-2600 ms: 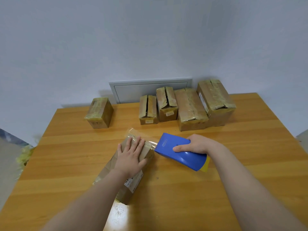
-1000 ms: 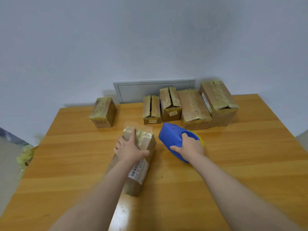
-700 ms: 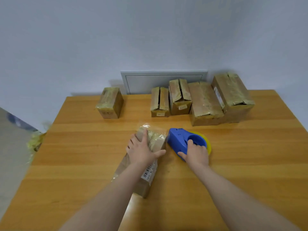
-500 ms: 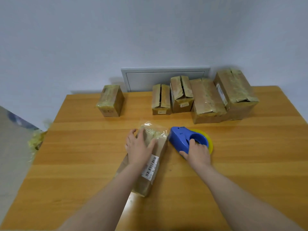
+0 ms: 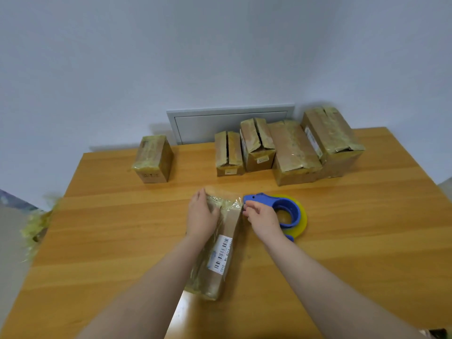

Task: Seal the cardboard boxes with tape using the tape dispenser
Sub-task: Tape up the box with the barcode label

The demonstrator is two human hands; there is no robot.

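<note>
Resting beside right fingers (image 5: 247,212), tape dispenser (image 5: 288,208), left hand (image 5: 201,217) atop box (image 5: 223,255)

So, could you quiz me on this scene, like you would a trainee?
1. True or false: the blue tape dispenser lies on the table.
2. How many far boxes stand along the table's back edge?
3. The dispenser lies where, relative to the near box? A on its left, B on its right, C on top.
Key: 1 true; 2 five; 3 B.
</note>
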